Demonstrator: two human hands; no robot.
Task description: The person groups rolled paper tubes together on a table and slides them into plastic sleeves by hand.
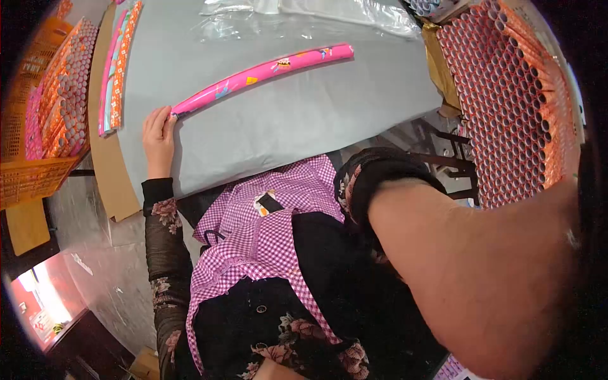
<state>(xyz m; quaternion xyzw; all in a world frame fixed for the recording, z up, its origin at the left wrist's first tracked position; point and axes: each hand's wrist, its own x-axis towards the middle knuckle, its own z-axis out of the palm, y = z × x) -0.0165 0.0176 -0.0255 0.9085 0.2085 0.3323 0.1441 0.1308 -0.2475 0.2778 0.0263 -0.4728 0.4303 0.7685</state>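
Note:
A pink roll of wrapping paper [263, 75] with small coloured figures lies slantwise across the grey-covered table. My left hand [158, 130] is closed at the roll's near left end, thumb and fingers against it. Close to the camera on the right, my bare right forearm [468, 253] is raised, its sleeve bunched around the elbow. The fingers of my right hand do not show, so what they do is hidden.
Orange and pink rolls [117, 76] lie along the table's left edge. Clear plastic film [304, 16] spreads at the back. An orange crate [38, 177] of rolls stands left; stacked rolls [494, 101] show their open ends at right. Cardboard [114, 183] juts from under the grey cover.

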